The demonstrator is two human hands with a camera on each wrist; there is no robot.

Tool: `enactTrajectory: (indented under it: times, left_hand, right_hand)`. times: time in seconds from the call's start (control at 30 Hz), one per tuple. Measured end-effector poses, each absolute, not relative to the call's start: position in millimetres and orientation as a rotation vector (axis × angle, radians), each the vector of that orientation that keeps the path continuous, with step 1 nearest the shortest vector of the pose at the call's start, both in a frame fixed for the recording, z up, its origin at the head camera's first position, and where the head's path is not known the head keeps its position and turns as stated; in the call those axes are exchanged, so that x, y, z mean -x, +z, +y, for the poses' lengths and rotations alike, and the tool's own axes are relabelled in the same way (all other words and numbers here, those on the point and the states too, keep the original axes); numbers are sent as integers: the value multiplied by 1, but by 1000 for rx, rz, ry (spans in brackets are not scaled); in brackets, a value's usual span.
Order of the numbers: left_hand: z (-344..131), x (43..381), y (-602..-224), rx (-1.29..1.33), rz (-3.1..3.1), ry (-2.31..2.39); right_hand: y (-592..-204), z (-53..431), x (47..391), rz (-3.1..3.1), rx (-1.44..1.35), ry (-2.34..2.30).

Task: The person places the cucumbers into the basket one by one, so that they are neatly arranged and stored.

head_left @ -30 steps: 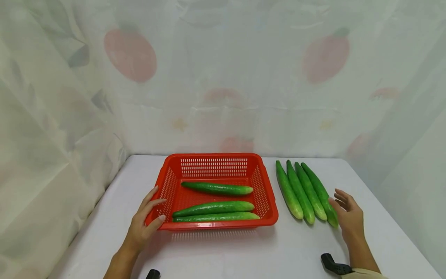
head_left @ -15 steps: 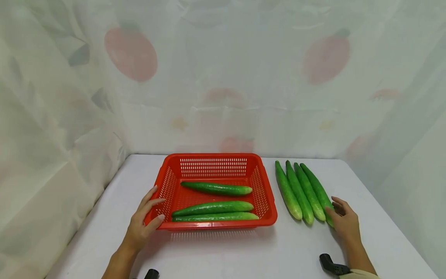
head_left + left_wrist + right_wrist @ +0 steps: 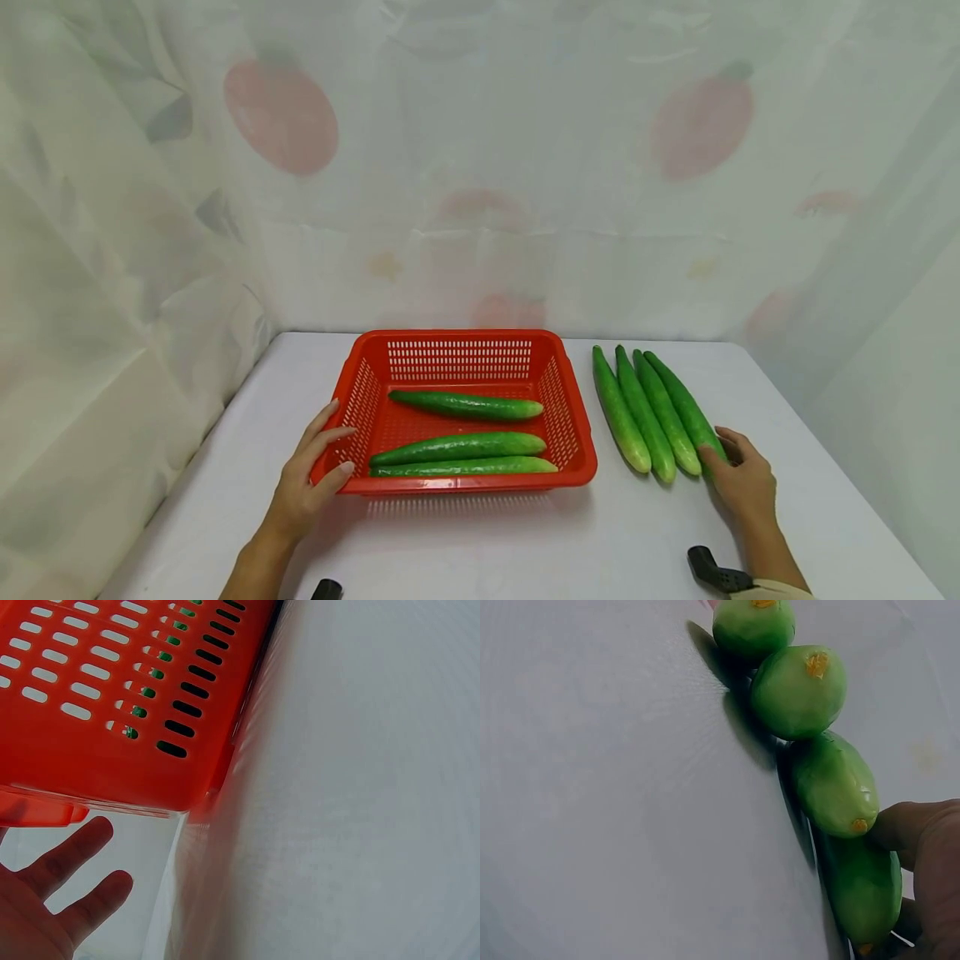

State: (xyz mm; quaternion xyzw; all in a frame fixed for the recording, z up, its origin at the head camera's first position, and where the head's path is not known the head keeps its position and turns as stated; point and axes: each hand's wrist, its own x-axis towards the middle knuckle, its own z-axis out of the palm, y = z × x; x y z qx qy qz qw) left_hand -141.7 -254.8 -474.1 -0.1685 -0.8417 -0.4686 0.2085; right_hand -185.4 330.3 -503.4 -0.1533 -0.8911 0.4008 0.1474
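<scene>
A red perforated plastic basket [image 3: 465, 483] sits on the white table. Three cucumbers lie in it, such as the rear cucumber [image 3: 467, 405]. My left hand [image 3: 298, 483] rests at the basket's front left corner, its fingers spread and fairly straight over the rim; two fingers [image 3: 101, 904] extend beneath the rim in the left wrist view. On the right, several cucumbers lie side by side. My right hand [image 3: 742, 479] grips the near end of the rightmost cucumber [image 3: 686, 408], thumb on top and fingers at its far side, partly hidden. In the right wrist view that cucumber [image 3: 866, 892] is lowest.
The table [image 3: 480, 550] ends at a pale curtain [image 3: 480, 275] printed with fruit, with a similar hanging on the left [image 3: 135, 333]. Left of the gripped cucumber lie others, including the outermost cucumber [image 3: 618, 408]. Black camera mounts [image 3: 716, 571] show by the wrists.
My right hand has moved slightly left and down onto the rightmost cucumber and taken hold of its near end. My left hand and the basket have hardly moved.
</scene>
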Motion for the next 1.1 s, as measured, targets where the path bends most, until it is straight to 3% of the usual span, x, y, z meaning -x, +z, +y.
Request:
enactTrajectory:
  times: [0.5,1.1]
  left_hand:
    - [-255,143,-473,479,-2324,-1315]
    - [-255,143,-472,490,-2316,-1301]
  right_hand:
    - [-505,333,187,-2547,541,1117]
    - [-502,334,184,-2099,780,1465]
